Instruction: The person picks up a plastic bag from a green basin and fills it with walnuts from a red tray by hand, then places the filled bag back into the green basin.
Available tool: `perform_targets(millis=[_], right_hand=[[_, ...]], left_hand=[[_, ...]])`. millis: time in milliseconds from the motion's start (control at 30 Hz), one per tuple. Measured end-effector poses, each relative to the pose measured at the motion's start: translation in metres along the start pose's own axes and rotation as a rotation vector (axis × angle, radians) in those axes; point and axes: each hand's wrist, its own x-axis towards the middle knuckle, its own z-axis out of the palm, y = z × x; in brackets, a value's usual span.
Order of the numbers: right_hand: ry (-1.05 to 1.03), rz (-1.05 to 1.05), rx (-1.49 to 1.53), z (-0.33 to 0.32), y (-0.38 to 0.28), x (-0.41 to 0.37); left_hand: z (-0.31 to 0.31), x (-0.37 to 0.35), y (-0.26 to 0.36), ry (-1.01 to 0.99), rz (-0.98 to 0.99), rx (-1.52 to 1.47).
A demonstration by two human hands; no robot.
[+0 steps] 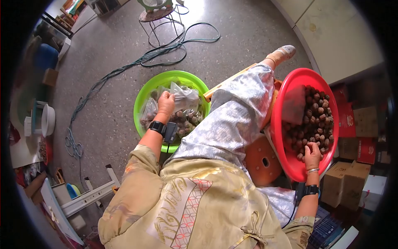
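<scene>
The left hand (pixel 166 104) pinches a plastic bag (pixel 185 97) over the green tub (pixel 176 74) left of centre, while the right hand (pixel 312 157), well apart, curls at walnuts (pixel 322 112) in the red basin (pixel 277 124) at right — grip unclear — apparently picking, which calls for gathering fingers.

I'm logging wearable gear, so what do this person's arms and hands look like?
The left hand and right hand are ungloved. The left wrist has a black band, a dark box and a thin cable; the right has a similar set, plus a silvery bracelet nearer the hand. The khaki sleeves carry faint printed patterns.
</scene>
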Motion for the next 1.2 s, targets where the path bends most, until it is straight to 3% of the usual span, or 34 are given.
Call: perform_targets(millis=[333,933,1000,1200], right_hand=[[0.013,-0.038,-0.053,0.007,0.015,-0.001],[-0.051,-0.026,-0.087,0.008,0.005,-0.001],[0.013,-0.155,-0.123,0.008,0.002,0.000],[0.006,-0.137,-0.111,0.009,0.002,-0.001]], left_hand=[[0.067,-0.017,-0.043,-0.280,-0.103,0.144],[0.075,-0.021,-0.047,-0.269,-0.142,0.180],[0.073,-0.021,-0.049,-0.275,-0.137,0.173],[0.071,-0.022,-0.055,-0.258,-0.092,0.183]])
